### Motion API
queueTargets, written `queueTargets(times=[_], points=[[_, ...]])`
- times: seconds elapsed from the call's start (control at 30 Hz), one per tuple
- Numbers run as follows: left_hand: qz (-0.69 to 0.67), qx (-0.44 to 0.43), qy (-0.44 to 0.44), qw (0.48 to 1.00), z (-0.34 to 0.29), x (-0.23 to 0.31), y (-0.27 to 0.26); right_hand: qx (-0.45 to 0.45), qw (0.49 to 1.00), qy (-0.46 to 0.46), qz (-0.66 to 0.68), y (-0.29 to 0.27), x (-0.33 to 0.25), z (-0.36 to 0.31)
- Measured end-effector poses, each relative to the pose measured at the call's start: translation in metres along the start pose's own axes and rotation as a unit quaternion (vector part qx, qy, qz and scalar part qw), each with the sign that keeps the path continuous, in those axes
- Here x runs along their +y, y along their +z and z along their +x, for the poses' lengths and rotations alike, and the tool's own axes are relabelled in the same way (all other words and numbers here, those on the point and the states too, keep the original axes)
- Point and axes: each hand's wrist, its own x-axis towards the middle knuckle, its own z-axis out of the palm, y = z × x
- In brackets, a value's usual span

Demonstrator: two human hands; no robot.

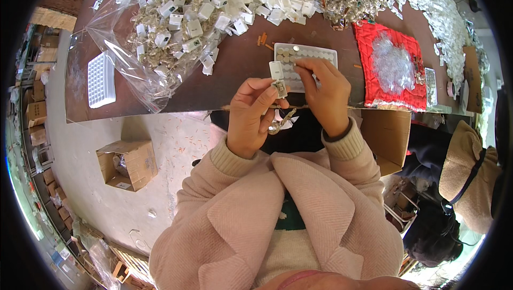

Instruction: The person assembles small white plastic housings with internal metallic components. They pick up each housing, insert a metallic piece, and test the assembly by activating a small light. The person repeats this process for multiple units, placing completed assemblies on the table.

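My left hand [254,111] pinches a small white battery box [279,88] between thumb and fingers, above the table's front edge. Its white lid [276,70] stands away from the body, toward the tray. A bundle of thin wire [281,122] hangs below that hand. Just to the right, my right hand [325,89] is closed, with thumb and forefinger together over the tray's near part. Whatever lies between those fingertips is too small to make out. The white tray [332,55] holds round button cells in rows; one shiny cell [296,48] sits near its far edge.
Piled white battery boxes with wires [195,25] cover the table's far side, partly on clear plastic film [125,71]. Stacked white trays [100,81] stand at left. A red bag [368,84] with clear plastic lies right. Cardboard boxes [140,164] [393,135] flank me; another person [465,172] is at right.
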Motion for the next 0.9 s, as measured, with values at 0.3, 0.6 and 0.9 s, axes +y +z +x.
queueTargets(times=[0.3, 0.6, 0.9], points=[[0.017, 0.018, -0.022, 0.999, -0.007, -0.006, -0.004, -0.063, 0.994, -0.053, 0.068, -0.023, -0.033, -0.010], [-0.058, 0.027, 0.019, 0.998, -0.010, -0.022, 0.001, -0.051, 0.987, -0.115, 0.098, -0.033, -0.040, -0.021], [-0.034, -0.017, -0.030, 0.999, -0.027, -0.013, 0.011, -0.031, 0.959, 0.057, 0.276, -0.040, -0.034, -0.037]])
